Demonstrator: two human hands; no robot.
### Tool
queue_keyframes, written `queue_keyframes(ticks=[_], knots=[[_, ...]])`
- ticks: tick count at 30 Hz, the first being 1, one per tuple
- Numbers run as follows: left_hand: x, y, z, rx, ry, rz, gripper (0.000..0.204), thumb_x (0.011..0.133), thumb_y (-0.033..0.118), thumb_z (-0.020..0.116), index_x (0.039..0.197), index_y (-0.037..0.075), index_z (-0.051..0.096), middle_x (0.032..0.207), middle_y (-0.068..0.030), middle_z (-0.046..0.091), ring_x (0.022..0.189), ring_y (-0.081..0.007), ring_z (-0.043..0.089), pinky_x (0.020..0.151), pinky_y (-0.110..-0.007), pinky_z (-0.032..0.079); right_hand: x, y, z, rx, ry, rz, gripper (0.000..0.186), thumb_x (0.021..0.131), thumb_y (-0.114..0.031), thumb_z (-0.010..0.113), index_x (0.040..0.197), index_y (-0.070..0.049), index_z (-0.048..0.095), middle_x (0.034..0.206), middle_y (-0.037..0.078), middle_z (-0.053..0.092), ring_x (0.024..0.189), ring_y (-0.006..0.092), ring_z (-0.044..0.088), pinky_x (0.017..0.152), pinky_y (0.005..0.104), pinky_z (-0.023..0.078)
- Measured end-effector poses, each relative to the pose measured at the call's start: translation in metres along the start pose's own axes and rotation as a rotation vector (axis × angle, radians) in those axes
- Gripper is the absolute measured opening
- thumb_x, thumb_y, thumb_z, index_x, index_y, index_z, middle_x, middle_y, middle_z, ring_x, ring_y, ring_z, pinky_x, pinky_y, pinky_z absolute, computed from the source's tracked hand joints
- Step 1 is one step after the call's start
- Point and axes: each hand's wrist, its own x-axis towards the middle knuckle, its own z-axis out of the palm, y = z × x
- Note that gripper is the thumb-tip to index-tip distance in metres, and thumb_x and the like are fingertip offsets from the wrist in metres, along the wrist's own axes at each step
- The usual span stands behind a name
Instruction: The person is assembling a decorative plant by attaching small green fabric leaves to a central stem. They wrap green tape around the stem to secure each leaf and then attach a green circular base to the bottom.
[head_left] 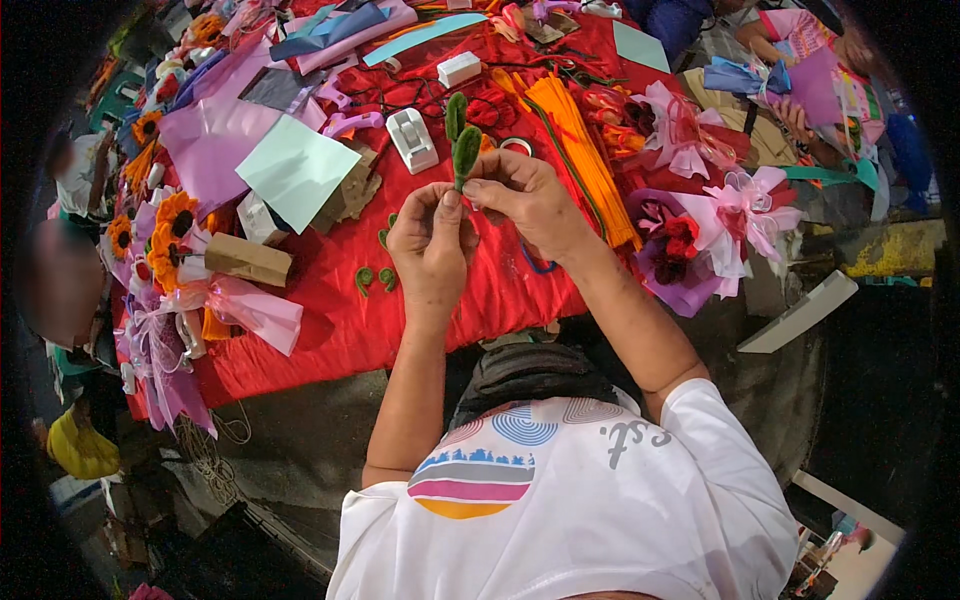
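In the head view my left hand (432,235) and my right hand (510,205) meet over the red-covered table (340,335), pinching a piece of green fuzzy stems shaped into upright leaves (463,150). Small curled green pieces (374,280) lie on the cloth left of my left hand. Just beyond my fingers are a white tape dispenser (412,140) and a bundle of orange fuzzy stems (575,150). Whatever else is between my fingertips is too small to make out.
Wrapped bouquets with orange flowers (172,225) and red flowers (672,250) stand at both sides. Pale green sheets (295,170), purple wrapping (215,140) and a white box (458,68) lie behind. People are at the upper right (785,100) and far left (80,175).
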Motion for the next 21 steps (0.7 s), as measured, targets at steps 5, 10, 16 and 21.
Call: queue_keyframes(ticks=[5,10,16,21], knots=[[0.002,0.006,-0.003,-0.013,-0.065,-0.019,0.016,0.086,0.016,0.055,0.087,0.000,0.055,0.068,-0.0007,0.054,0.049,-0.0063,0.049,0.041,-0.019,0.037,-0.002,-0.011,0.000,0.066,-0.077,0.052,0.011,0.080,-0.009,0.059,0.089,-0.003,0.060,0.076,-0.003,0.057,0.067,0.0030,0.050,0.060,0.0176,0.040],[0.005,0.009,-0.009,-0.105,-0.131,-0.185,0.016,0.085,0.015,0.056,0.088,-0.001,0.055,0.069,-0.0021,0.056,0.050,-0.0077,0.051,0.041,-0.020,0.038,-0.001,-0.012,-0.006,0.024,-0.105,0.071,0.013,0.080,-0.011,0.060,0.090,-0.003,0.060,0.072,-0.002,0.056,0.064,0.0036,0.049,0.057,0.0181,0.039],[-0.002,0.003,0.001,0.129,-0.015,-0.042,0.015,0.083,0.011,0.058,0.092,-0.001,0.056,0.072,-0.0018,0.056,0.055,-0.0060,0.052,0.043,-0.018,0.040,0.003,-0.010,-0.005,0.064,-0.001,0.073,0.012,0.080,-0.011,0.060,0.089,-0.004,0.060,0.073,-0.002,0.056,0.060,0.0033,0.048,0.053,0.0168,0.037],[-0.003,-0.002,0.004,0.090,0.029,0.049,0.012,0.083,0.004,0.056,0.094,-0.002,0.056,0.074,0.0002,0.055,0.057,-0.0028,0.047,0.047,-0.017,0.039,0.004,-0.006,-0.002,0.157,0.047,0.098,0.015,0.079,-0.014,0.062,0.089,-0.003,0.061,0.071,-0.002,0.056,0.058,0.0038,0.047,0.052,0.0172,0.038]])
